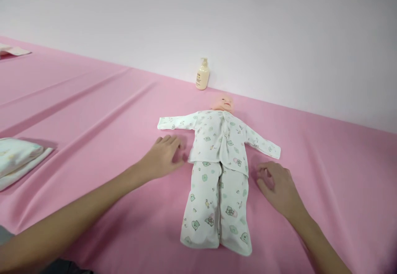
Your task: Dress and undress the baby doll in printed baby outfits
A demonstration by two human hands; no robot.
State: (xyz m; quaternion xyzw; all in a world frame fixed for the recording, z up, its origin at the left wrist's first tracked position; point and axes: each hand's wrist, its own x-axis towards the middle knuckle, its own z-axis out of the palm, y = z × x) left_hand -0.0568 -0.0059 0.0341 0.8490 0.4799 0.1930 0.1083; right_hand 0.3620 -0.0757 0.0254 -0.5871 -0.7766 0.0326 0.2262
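A baby doll point(226, 103) lies on its back, dressed in a white printed jacket point(214, 135) and matching trousers point(204, 208). Its sleeves stretch out to both sides, and the jacket's front edges meet down the middle. My left hand point(166, 156) hovers beside the jacket's left hem, fingers curved and apart, holding nothing. On the other side, my right hand point(275, 183) is just off the jacket's lower right edge, fingers bent with a gap to the thumb, also empty. The doll's hands and feet are hidden by the clothes.
A cream pump bottle point(202, 75) stands against the white wall point(279, 38), behind the doll's head. Folded white cloths point(21, 158) lie at the left edge, and another pale cloth point(14, 51) is farther back. Creases run across the pink sheet point(93, 141).
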